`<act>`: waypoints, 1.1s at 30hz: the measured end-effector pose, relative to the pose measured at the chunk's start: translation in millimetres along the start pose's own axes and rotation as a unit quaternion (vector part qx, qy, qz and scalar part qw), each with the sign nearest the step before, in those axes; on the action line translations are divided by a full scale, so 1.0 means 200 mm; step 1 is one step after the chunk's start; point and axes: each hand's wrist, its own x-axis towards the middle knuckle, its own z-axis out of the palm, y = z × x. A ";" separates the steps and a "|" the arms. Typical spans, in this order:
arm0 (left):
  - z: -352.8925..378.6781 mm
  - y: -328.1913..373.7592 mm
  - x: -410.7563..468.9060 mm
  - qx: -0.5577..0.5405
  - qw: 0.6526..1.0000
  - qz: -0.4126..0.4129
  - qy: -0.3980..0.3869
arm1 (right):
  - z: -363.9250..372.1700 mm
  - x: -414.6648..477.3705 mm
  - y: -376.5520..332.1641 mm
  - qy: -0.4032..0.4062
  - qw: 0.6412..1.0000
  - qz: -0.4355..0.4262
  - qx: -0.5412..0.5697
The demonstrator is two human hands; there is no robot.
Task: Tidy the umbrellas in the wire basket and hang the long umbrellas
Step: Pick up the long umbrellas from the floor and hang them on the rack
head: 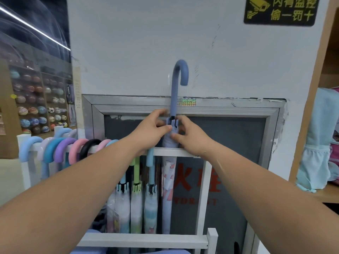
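Note:
A long blue umbrella (175, 92) with a hooked handle stands upright against the white wall, its folded canopy reaching down behind the white rack's top rail (165, 152). My left hand (150, 128) pinches the top of the canopy just below the handle's collar. From the right side, my right hand (190, 136) grips the same spot with curled fingers. Several long umbrellas hang by curved handles (60, 149) along the rail to the left, and three more (136, 198) hang under it.
A grey metal-framed panel (238, 110) with red lettering sits behind the rack. A lower white rack bar (143, 240) crosses near the bottom. Shelves of balls (36, 103) stand far left. A pale blue bag (319, 143) hangs at right beside a wooden shelf.

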 end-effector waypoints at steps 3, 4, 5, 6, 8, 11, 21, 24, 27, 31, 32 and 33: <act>0.00 0.00 0.00 0.005 1.000 0.003 0.002 | 0.02 -0.01 0.01 -0.021 1.000 0.009 -0.007; 0.01 -0.01 0.00 0.011 1.000 0.003 0.010 | 0.01 -0.01 0.00 -0.031 0.999 0.015 -0.018; 0.01 -0.01 0.00 0.016 1.000 0.001 0.017 | 0.00 -0.01 -0.02 -0.045 0.998 0.017 -0.035; 0.01 0.00 0.00 0.018 1.000 -0.001 0.018 | -0.03 -0.02 -0.05 -0.060 0.996 0.017 -0.058; 0.03 0.00 0.00 0.010 1.000 -0.009 0.013 | -0.09 -0.03 -0.11 -0.071 0.993 0.014 -0.089; 0.03 -0.01 0.01 0.006 1.000 -0.024 0.006 | -0.22 -0.02 -0.19 0.002 0.999 0.040 -0.007; 0.05 -0.03 0.00 0.067 0.996 -0.036 -0.046 | -0.41 0.09 -0.38 -0.050 0.993 -0.002 0.111; 0.04 -0.03 -0.01 0.080 0.995 -0.037 -0.041 | -0.40 0.10 -0.38 -0.082 0.986 0.002 0.147; 0.04 -0.04 -0.02 0.093 0.994 -0.039 -0.030 | -0.41 0.11 -0.34 -0.086 0.980 0.003 0.179; 0.04 -0.03 -0.03 0.101 0.994 -0.041 -0.023 | -0.40 0.11 -0.33 -0.080 0.986 0.001 0.143; 0.04 -0.03 -0.03 0.103 0.994 -0.041 -0.022 | -0.40 0.12 -0.33 -0.079 0.988 0.003 0.133; 0.04 -0.03 -0.03 0.105 0.993 -0.042 -0.022 | -0.40 0.12 -0.33 -0.079 0.989 0.007 0.127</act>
